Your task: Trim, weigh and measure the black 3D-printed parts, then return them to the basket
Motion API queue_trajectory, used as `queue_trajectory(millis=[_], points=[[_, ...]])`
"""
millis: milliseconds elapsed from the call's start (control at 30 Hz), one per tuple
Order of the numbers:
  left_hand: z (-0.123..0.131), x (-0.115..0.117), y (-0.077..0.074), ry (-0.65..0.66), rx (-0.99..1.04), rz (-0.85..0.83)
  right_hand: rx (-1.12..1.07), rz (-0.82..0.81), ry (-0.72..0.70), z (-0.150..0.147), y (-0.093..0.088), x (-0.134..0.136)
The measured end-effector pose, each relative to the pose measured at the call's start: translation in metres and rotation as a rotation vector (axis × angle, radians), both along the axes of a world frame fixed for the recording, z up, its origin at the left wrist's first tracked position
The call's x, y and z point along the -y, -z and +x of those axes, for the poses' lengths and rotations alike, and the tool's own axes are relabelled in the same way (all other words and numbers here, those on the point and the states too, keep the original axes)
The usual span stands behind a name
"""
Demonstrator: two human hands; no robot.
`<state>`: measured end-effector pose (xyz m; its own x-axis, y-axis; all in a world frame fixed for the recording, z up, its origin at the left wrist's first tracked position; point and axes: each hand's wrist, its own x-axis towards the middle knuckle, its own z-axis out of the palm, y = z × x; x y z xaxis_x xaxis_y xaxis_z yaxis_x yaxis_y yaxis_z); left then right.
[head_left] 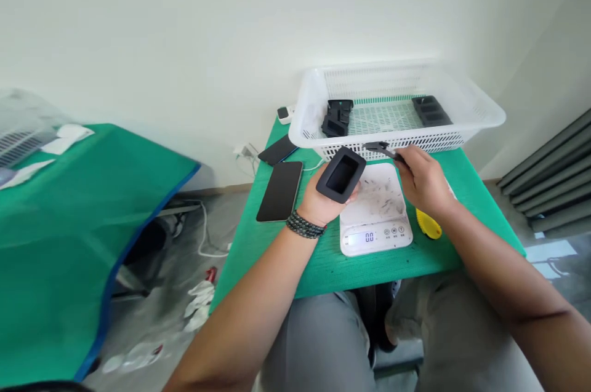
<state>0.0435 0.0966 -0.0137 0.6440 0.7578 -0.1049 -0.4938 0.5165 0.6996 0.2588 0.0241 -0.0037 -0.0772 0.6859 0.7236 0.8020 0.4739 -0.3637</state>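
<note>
My left hand (318, 200) is closed round a black, hollow rectangular piece (341, 175) with a wide rounded rim, its opening facing up. In my right hand (425, 180) is a dark hand tool (381, 149) with a wide flat head, which points left towards the black piece without touching it. The tool's exact kind cannot be made out. Below and between the hands lies a white digital scale (375, 210), its display reading 0.0 and its plate strewn with dark shavings. A yellow object (428, 224) with a ridged edge sits under my right wrist, partly hidden.
Behind the scale stands a white plastic basket (397, 140) holding several black moulded pieces (338, 118) at left and a black compartmented piece (431, 111) at right. A tablet (279, 191) and a phone (277, 150) lie left on the green-covered table (323, 278). Another green-covered table (69, 226) stands far left.
</note>
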Motion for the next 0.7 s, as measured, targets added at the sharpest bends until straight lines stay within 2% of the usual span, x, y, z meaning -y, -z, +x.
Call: queue_trajectory(millis=[200, 333, 433, 533, 600, 700], points=[[0.001, 0.0, -0.005, -0.033, -0.005, -0.034, -0.002, -0.028, 0.137, 0.006, 0.008, -0.009], [0.003, 0.0, -0.007, -0.034, -0.019, -0.046, -0.091, -0.042, 0.324, 0.017, -0.005, -0.005], [0.003, 0.002, -0.009, -0.031, -0.01, -0.041, -0.141, -0.203, 0.548, 0.028, -0.021, 0.008], [0.003, 0.003, -0.009, -0.047, 0.006, -0.026, -0.115, -0.44, 0.674, 0.044, -0.028, 0.024], [0.004, 0.002, -0.008, -0.063, 0.011, -0.018, -0.076, -0.56, 0.704, 0.058, -0.023, 0.033], [0.006, 0.001, -0.005, -0.072, 0.002, -0.011, -0.072, -0.702, 0.764, 0.082, -0.004, 0.04]])
